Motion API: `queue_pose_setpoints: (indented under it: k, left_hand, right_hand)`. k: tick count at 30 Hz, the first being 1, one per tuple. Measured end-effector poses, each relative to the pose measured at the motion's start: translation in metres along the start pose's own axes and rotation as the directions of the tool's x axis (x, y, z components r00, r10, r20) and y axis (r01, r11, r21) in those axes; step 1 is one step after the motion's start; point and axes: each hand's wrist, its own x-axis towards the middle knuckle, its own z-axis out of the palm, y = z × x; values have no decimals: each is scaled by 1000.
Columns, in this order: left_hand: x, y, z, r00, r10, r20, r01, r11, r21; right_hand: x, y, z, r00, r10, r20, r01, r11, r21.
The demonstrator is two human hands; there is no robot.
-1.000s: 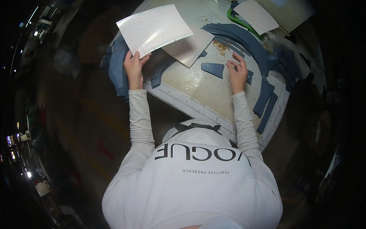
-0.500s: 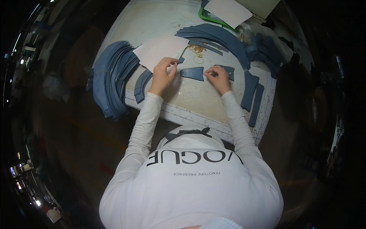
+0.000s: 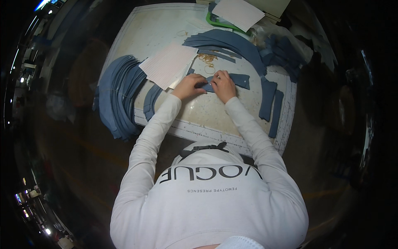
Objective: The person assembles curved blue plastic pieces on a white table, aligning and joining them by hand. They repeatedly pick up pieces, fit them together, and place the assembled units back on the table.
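Note:
A small dark-blue fabric piece [image 3: 209, 87] lies on the pale table between my two hands, mostly covered by them. Curled fingers of my left hand [image 3: 190, 86] grip its left end. Fingers bent and close together, my right hand [image 3: 224, 86] pinches it from the other side. Just right of that hand rests another blue fabric piece [image 3: 241, 81] with a light dot. Beyond my hands lies a heap of tan rubber bands [image 3: 207, 59]. White lined paper sheets [image 3: 169, 65] sit by my left hand, over part of a curved blue strip stack [image 3: 152, 101].
A thick stack of curved blue pieces [image 3: 118, 97] overhangs the table's left edge. A long arc of blue pieces [image 3: 232, 41] spans the far side. Narrow blue strips [image 3: 276, 114] lie at right. A green tray [image 3: 213, 20] and a clear plastic bag [image 3: 296, 43] stand farther back.
My hands have come together over the small fabric piece; the right moved left, the left moved right and lower. The piece, earlier lying in plain sight, is now largely covered. The view shifted slightly.

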Motion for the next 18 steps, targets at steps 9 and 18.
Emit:
queue_pose_setpoints:
  k: [9, 18]
  left_hand:
    - [4, -2, -12, 994, -49, 98, 55, 997, -61]
    - [-4, 9, -1, 996, 83, -16, -81, 994, 70]
  right_hand:
    - [-7, 20, -14, 966, 232, -117, -219, 968, 119]
    - [-23, 3, -1, 998, 49, 26, -53, 985, 164]
